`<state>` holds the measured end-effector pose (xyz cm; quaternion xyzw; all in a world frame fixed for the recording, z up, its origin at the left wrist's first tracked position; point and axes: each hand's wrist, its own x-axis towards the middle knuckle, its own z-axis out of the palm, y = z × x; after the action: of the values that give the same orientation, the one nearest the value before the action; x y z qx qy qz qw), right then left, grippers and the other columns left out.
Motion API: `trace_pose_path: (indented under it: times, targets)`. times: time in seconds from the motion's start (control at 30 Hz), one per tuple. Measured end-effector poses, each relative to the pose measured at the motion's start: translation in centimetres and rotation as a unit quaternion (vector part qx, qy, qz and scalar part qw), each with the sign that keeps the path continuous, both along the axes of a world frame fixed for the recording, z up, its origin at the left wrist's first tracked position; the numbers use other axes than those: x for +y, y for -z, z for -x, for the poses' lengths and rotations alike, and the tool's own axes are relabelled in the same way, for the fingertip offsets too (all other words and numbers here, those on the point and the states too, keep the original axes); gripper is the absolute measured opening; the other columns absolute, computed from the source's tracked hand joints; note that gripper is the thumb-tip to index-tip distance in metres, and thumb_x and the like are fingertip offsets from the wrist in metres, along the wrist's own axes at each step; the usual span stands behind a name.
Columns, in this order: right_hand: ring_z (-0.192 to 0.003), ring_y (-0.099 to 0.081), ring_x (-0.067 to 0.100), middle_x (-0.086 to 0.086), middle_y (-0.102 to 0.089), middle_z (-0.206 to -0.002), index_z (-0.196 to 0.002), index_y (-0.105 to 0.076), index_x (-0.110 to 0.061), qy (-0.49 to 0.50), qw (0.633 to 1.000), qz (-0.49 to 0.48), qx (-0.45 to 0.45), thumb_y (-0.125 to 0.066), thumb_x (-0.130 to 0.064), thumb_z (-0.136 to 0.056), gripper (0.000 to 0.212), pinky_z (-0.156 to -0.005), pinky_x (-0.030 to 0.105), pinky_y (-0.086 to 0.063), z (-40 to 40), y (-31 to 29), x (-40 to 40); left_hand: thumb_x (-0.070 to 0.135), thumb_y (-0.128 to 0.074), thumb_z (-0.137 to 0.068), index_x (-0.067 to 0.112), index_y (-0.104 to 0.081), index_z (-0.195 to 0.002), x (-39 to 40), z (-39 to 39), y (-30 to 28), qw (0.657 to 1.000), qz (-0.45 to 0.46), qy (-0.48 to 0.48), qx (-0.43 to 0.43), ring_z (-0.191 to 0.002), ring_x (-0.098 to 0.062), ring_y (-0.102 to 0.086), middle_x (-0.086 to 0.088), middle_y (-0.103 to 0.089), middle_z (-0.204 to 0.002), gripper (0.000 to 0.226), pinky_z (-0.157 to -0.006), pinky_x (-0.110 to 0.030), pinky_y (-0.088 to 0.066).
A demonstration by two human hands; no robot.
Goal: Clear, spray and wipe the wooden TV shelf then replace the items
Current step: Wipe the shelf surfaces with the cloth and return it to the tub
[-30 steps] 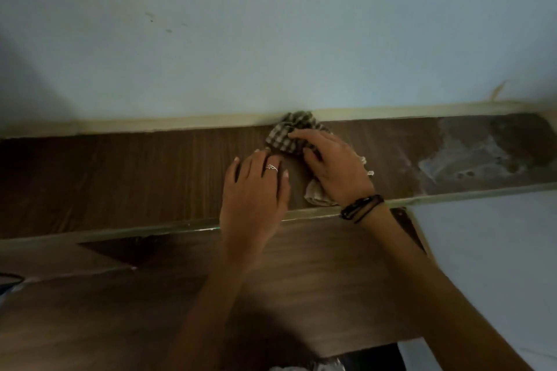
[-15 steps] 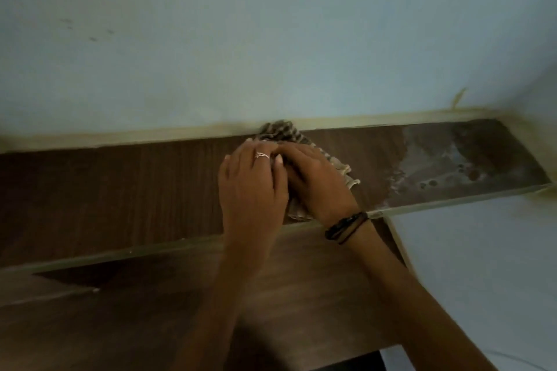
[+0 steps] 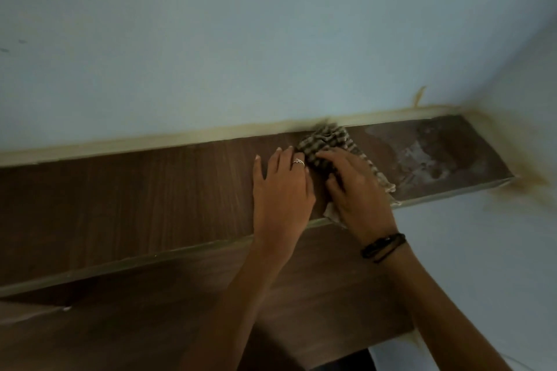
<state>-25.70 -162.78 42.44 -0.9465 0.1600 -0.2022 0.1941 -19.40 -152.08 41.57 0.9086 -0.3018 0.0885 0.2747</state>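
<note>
A dark wooden shelf (image 3: pixel 135 190) runs along the pale blue wall. A checked cloth (image 3: pixel 327 138) lies bunched on its top, close to the back edge. My right hand (image 3: pixel 355 190), a black band at its wrist, presses down on the cloth and grips it. My left hand (image 3: pixel 281 190), wearing a ring, lies flat on the shelf just left of the cloth, fingers spread, touching the right hand. A pale dusty, smeared patch (image 3: pixel 428 153) covers the shelf's right end, just beyond the cloth.
A beige strip (image 3: pixel 150 141) edges the shelf along the wall. The side wall (image 3: pixel 527 99) closes off the shelf's right end, with brownish stains at the corner. A wooden panel (image 3: pixel 180 310) drops below the shelf's front lip.
Both hands and the cloth have slid to the right along the shelf, closer to the smeared patch; the left hand moved up beside the right. My view has swung right as well.
</note>
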Motion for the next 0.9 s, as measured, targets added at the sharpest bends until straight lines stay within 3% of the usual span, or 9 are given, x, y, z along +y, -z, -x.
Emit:
trace_pose_path:
  times: [0.07, 0.2, 0.3, 0.43, 0.57, 0.6, 0.7, 0.8, 0.9]
  targets:
    - [-0.119, -0.048, 0.02, 0.005, -0.055, -0.128, -0.122, -0.057, -0.018, -0.01, 1.0, -0.021, 0.009, -0.053, 0.0, -0.083, 0.043, -0.098, 0.027, -0.037, 1.2, -0.3, -3.7, 0.02, -0.039, -0.097, 0.01, -0.054, -0.124, -0.6, 0.2, -0.1, 1.0, -0.013, 0.011, 0.012, -0.13, -0.024, -0.041, -0.01, -0.052, -0.133, 0.033, -0.112, -0.051, -0.023]
    - [-0.109, -0.055, 0.03, 0.011, -0.06, -0.12, -0.119, -0.059, -0.015, 0.152, 0.988, -0.036, -0.015, -0.05, -0.002, -0.083, 0.039, -0.089, 0.029, -0.039, 1.7, -0.1, -7.8, 0.02, -0.036, -0.098, 0.01, -0.051, -0.128, -0.9, 0.4, 0.1, 0.999, -0.02, 0.018, 0.023, -0.134, -0.024, -0.036, -0.011, -0.047, -0.138, 0.035, -0.114, -0.048, -0.016]
    - [-0.118, -0.05, 0.028, 0.011, -0.057, -0.124, -0.119, -0.059, -0.011, 0.057, 0.998, -0.015, -0.01, -0.043, -0.006, -0.083, 0.04, -0.1, 0.029, -0.033, 1.3, 0.6, -3.8, 0.02, -0.038, -0.097, 0.009, -0.053, -0.125, -0.8, 0.8, 0.2, 0.999, -0.025, 0.011, 0.021, -0.132, -0.025, -0.037, -0.012, -0.049, -0.136, 0.034, -0.113, -0.049, -0.019]
    - [-0.122, -0.037, 0.007, -0.005, -0.047, -0.129, -0.125, -0.055, -0.022, -0.062, 0.995, -0.061, 0.041, -0.046, -0.002, -0.09, 0.041, -0.104, 0.023, -0.027, 3.0, 0.1, -4.0, 0.021, -0.037, -0.097, 0.01, -0.052, -0.126, -0.7, 0.6, 0.2, 1.0, -0.022, 0.002, 0.022, -0.134, -0.023, -0.035, -0.01, -0.047, -0.138, 0.035, -0.114, -0.047, -0.017]
    - [-0.109, -0.053, 0.027, 0.013, -0.058, -0.119, -0.118, -0.059, -0.014, 0.126, 0.99, -0.064, 0.011, -0.046, 0.003, -0.087, 0.038, -0.085, 0.023, -0.035, 3.8, -0.1, -8.1, 0.021, -0.036, -0.097, 0.011, -0.052, -0.126, -0.3, 0.6, 0.3, 0.999, -0.012, 0.016, 0.031, -0.134, -0.022, -0.035, -0.009, -0.047, -0.138, 0.035, -0.115, -0.046, -0.015]
    - [-0.111, -0.052, 0.03, 0.015, -0.059, -0.121, -0.118, -0.06, -0.013, 0.166, 0.985, -0.044, 0.004, -0.046, 0.003, -0.086, 0.038, -0.086, 0.026, -0.036, 3.8, -0.2, -7.6, 0.021, -0.036, -0.097, 0.011, -0.053, -0.126, -0.3, 0.5, 0.2, 0.999, -0.005, 0.024, 0.031, -0.134, -0.023, -0.035, -0.01, -0.047, -0.138, 0.034, -0.115, -0.046, -0.016]
    - [-0.126, -0.043, 0.026, 0.011, -0.053, -0.132, -0.121, -0.06, -0.015, 0.095, 0.995, -0.007, 0.008, -0.044, -0.002, -0.085, 0.041, -0.105, 0.031, -0.029, 3.2, 0.2, -4.4, 0.02, -0.038, -0.096, 0.01, -0.055, -0.123, -0.3, 0.1, 0.0, 1.0, 0.0, 0.021, 0.018, -0.132, -0.025, -0.038, -0.011, -0.05, -0.136, 0.033, -0.113, -0.048, -0.018]
    - [-0.13, -0.038, 0.016, 0.005, -0.048, -0.137, -0.125, -0.056, -0.021, -0.008, 0.998, -0.03, 0.053, -0.044, -0.002, -0.09, 0.042, -0.11, 0.027, -0.023, 4.3, -0.1, -4.2, 0.019, -0.04, -0.095, 0.008, -0.056, -0.122, -0.2, -0.3, 0.0, 1.0, 0.006, 0.018, -0.002, -0.13, -0.027, -0.041, -0.013, -0.052, -0.134, 0.033, -0.111, -0.05, -0.021]
    - [-0.122, -0.04, 0.013, 0.006, -0.049, -0.135, -0.124, -0.056, -0.018, 0.033, 0.996, -0.054, 0.06, -0.043, 0.002, -0.09, 0.041, -0.106, 0.031, -0.03, 6.1, -0.7, -7.6, 0.019, -0.039, -0.096, 0.007, -0.055, -0.123, -0.1, 0.1, 0.3, 0.999, -0.008, 0.031, 0.005, -0.131, -0.027, -0.04, -0.013, -0.051, -0.135, 0.034, -0.112, -0.049, -0.02]
